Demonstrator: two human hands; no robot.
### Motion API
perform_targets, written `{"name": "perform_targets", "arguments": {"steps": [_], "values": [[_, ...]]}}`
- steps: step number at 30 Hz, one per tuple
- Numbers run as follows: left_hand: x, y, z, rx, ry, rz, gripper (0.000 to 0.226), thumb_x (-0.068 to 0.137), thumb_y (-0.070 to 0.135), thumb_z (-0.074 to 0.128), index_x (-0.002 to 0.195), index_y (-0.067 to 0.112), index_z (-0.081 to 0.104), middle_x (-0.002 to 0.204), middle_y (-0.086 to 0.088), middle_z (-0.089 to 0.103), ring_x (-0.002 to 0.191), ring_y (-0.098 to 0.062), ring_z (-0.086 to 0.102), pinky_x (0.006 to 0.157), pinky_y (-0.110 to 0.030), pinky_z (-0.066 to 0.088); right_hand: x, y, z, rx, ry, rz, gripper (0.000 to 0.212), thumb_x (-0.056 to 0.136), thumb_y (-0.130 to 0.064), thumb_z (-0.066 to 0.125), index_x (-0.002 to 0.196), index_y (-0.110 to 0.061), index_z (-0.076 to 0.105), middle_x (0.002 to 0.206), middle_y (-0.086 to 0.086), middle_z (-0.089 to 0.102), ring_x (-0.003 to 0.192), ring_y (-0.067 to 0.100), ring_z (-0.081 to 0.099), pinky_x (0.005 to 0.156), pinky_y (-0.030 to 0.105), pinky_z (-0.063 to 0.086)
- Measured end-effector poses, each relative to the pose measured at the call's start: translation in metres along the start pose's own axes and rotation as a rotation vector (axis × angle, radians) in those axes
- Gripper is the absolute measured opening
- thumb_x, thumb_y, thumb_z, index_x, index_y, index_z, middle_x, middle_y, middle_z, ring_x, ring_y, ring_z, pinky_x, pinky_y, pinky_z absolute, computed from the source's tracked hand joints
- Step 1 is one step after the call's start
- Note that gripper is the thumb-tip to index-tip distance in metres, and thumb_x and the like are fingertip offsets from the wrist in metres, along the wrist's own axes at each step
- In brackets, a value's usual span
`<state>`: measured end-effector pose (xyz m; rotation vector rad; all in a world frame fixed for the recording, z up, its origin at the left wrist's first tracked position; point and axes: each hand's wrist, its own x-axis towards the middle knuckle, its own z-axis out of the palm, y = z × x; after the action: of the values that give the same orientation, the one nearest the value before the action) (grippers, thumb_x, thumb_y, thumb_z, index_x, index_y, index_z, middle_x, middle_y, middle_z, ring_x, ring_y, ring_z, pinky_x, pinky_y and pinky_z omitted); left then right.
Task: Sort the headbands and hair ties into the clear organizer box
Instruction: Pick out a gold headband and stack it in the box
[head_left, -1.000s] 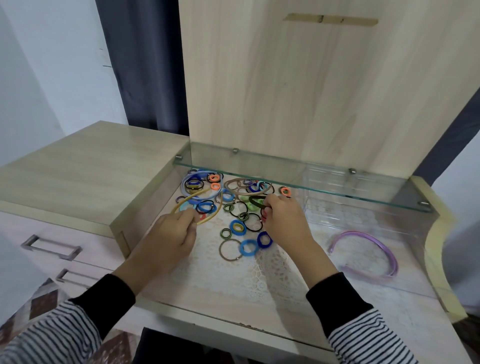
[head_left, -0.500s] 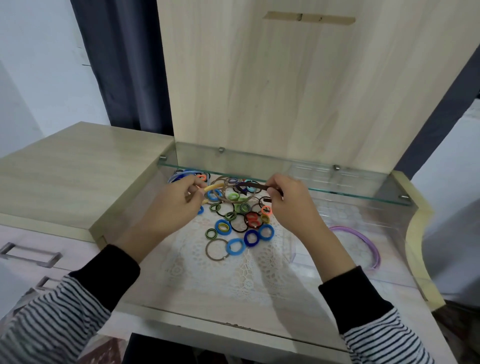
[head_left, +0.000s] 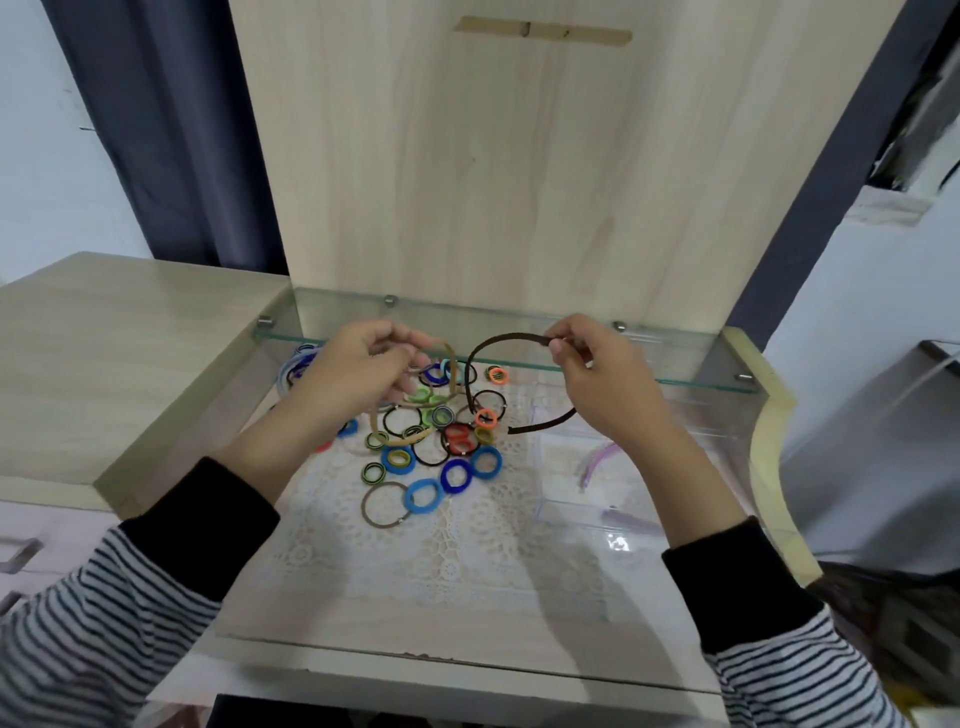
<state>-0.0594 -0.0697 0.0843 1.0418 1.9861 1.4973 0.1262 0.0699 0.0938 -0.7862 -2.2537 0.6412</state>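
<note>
My right hand (head_left: 605, 382) pinches a dark brown headband (head_left: 480, 353) by its top and holds it in the air above the pile. My left hand (head_left: 358, 366) grips a tan headband (head_left: 451, 364), also lifted off the table. Below them lies a heap of coloured hair ties (head_left: 441, 447) on a lace mat (head_left: 467, 535). The clear organizer box (head_left: 582, 512) stands to the right of the heap, under my right forearm, with a purple headband (head_left: 597, 460) inside it. A pale blue headband (head_left: 291, 364) peeks out behind my left hand.
A glass shelf (head_left: 691, 361) runs across just behind my hands, fixed to a tall wooden back panel (head_left: 519, 182). A raised wooden cabinet top (head_left: 104, 353) borders the left side. The table's curved edge (head_left: 774, 441) lies at the right.
Both hands have risen from the pile, each lifting a headband. The brown and tan headbands have come apart, the brown one moving right and the tan one left.
</note>
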Motion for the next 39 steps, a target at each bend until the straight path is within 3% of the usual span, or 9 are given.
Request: {"name": "perform_targets", "arguments": {"steps": [11, 14, 17, 21, 26, 29, 33, 36, 39], "values": [[0.005, 0.046, 0.051, -0.259, -0.186, -0.064, 0.020, 0.096, 0.008, 0.054, 0.108, 0.016, 0.068, 0.101, 0.002, 0.075, 0.072, -0.010, 0.071, 0.066, -0.025, 0.059, 0.002, 0.011, -0.043, -0.074, 0.099, 0.050, 0.015, 0.095, -0.016, 0.052, 0.096, -0.014, 0.066, 0.072, -0.012, 0.053, 0.064, 0.001, 0.046, 0.054, 0.005, 0.032], [0.007, 0.053, 0.069, -0.305, -0.227, -0.056, 0.023, 0.096, 0.004, 0.052, 0.111, 0.013, 0.067, 0.100, 0.001, 0.075, 0.069, -0.009, 0.070, 0.057, -0.020, 0.055, 0.000, 0.020, -0.057, -0.123, 0.127, 0.090, 0.016, 0.095, -0.019, 0.051, 0.096, -0.017, 0.067, 0.080, -0.009, 0.056, 0.067, 0.003, 0.048, 0.055, 0.010, 0.033], [0.011, 0.057, 0.085, -0.264, -0.242, -0.027, 0.024, 0.095, 0.002, 0.053, 0.111, 0.013, 0.067, 0.099, 0.002, 0.075, 0.068, -0.007, 0.068, 0.063, -0.021, 0.058, -0.005, 0.032, -0.072, -0.185, 0.149, 0.168, 0.016, 0.096, -0.024, 0.050, 0.094, -0.021, 0.065, 0.083, -0.011, 0.057, 0.067, 0.005, 0.048, 0.049, 0.010, 0.028], [0.016, 0.061, 0.105, -0.255, -0.258, 0.019, 0.019, 0.093, 0.004, 0.059, 0.105, 0.015, 0.068, 0.094, 0.002, 0.075, 0.065, -0.005, 0.068, 0.058, -0.018, 0.056, -0.012, 0.066, -0.083, -0.197, 0.161, 0.296, 0.017, 0.095, -0.023, 0.050, 0.092, -0.019, 0.067, 0.076, -0.012, 0.055, 0.075, 0.013, 0.052, 0.062, 0.025, 0.035], [0.025, 0.061, 0.130, -0.106, -0.247, 0.105, 0.015, 0.090, 0.008, 0.066, 0.099, 0.020, 0.071, 0.075, 0.010, 0.074, 0.062, -0.003, 0.068, 0.054, -0.015, 0.053, -0.022, 0.107, -0.085, -0.128, 0.101, 0.445, 0.019, 0.095, -0.018, 0.051, 0.081, -0.017, 0.065, 0.064, -0.008, 0.051, 0.058, 0.010, 0.048, 0.051, 0.022, 0.036], [0.030, 0.059, 0.144, 0.036, -0.211, 0.218, 0.015, 0.091, 0.010, 0.064, 0.100, 0.020, 0.071, 0.079, 0.009, 0.072, 0.060, -0.004, 0.067, 0.055, -0.012, 0.050, -0.028, 0.131, -0.078, -0.016, 0.065, 0.559, 0.026, 0.094, -0.017, 0.050, 0.071, -0.020, 0.062, 0.066, 0.000, 0.057, 0.063, 0.019, 0.054, 0.063, 0.032, 0.051], [0.032, 0.058, 0.156, 0.228, -0.201, 0.397, 0.020, 0.093, 0.010, 0.060, 0.101, 0.023, 0.072, 0.084, 0.012, 0.069, 0.064, -0.003, 0.067, 0.059, -0.005, 0.045, -0.037, 0.153, -0.069, 0.083, -0.003, 0.698, 0.022, 0.095, -0.015, 0.049, 0.084, -0.014, 0.067, 0.080, 0.007, 0.062, 0.066, 0.019, 0.055, 0.072, 0.037, 0.055], [0.036, 0.056, 0.166, 0.350, -0.213, 0.489, 0.017, 0.091, 0.012, 0.060, 0.098, 0.021, 0.073, 0.083, 0.010, 0.072, 0.067, 0.003, 0.064, 0.071, -0.020, 0.050, -0.041, 0.163, -0.064, 0.063, -0.052, 0.733, 0.023, 0.095, -0.013, 0.049, 0.082, -0.015, 0.068, 0.072, -0.003, 0.057, 0.077, 0.022, 0.056, 0.083, 0.041, 0.055], [0.041, 0.056, 0.179, 0.456, -0.220, 0.525, 0.016, 0.091, 0.015, 0.061, 0.099, 0.022, 0.073, 0.086, 0.005, 0.074, 0.072, -0.011, 0.065, 0.076, -0.032, 0.052, -0.043, 0.169, -0.061, -0.018, -0.077, 0.744, 0.023, 0.093, -0.011, 0.050, 0.082, -0.008, 0.070, 0.063, -0.006, 0.051, 0.077, 0.021, 0.054, 0.084, 0.041, 0.054]]}}
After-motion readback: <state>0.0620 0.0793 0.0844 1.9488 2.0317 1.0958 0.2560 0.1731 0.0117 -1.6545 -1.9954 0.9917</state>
